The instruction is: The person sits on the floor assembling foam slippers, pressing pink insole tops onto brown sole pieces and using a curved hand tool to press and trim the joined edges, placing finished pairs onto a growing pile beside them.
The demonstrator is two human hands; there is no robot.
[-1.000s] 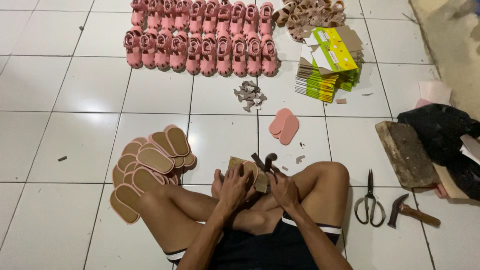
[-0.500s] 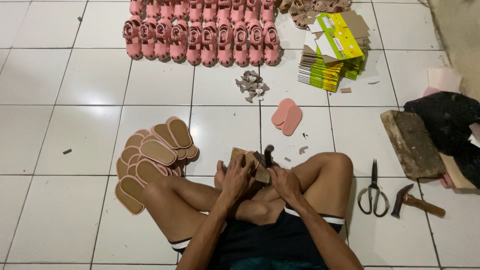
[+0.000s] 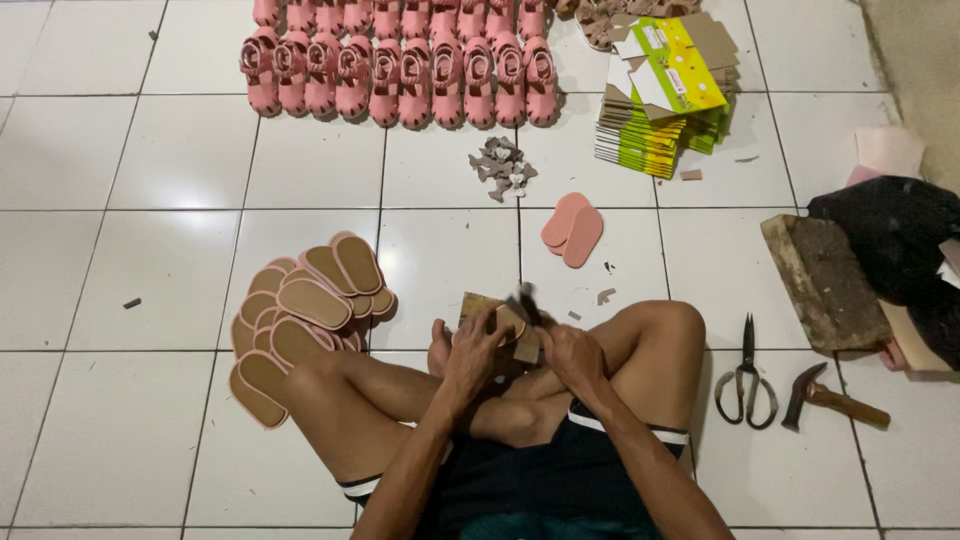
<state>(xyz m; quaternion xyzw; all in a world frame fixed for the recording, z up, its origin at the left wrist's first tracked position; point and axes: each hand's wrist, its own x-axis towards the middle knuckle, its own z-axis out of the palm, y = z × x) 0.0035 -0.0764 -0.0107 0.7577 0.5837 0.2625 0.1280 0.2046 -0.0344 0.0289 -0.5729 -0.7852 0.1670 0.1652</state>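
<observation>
On the white tiled floor (image 3: 130, 160), left side: a small dark scrap (image 3: 132, 302) lies alone on a tile. Right of it, beside my left knee, a fanned stack of tan soles with pink rims (image 3: 300, 310), overlapping, touching my leg. Along the far edge of the floor runs a row of finished pink sandals (image 3: 400, 75), set side by side, with a second row behind it cut off by the frame.

Centre: I sit cross-legged. My left hand (image 3: 470, 355) is clenched around a tan sole piece (image 3: 483, 312), held just above my crossed ankles. My right hand (image 3: 575, 355) is closed on a dark tool (image 3: 526, 303) whose head rests against the sole piece; the tool is blurred, so I cannot tell its kind. Beyond my hands, a small heap of grey cut-out bits (image 3: 505, 168), and right of that two pink insoles (image 3: 572, 228) lying overlapped.

Right side: a stack of flattened yellow-green cartons (image 3: 665, 95) near the far edge. Nearer, a worn wooden block (image 3: 822, 282) lies beside a dark bundle of cloth (image 3: 890, 235). By my right knee, black scissors (image 3: 746, 372), blades closed, then a hammer (image 3: 828, 398) with a wooden handle, just apart from each other.
</observation>
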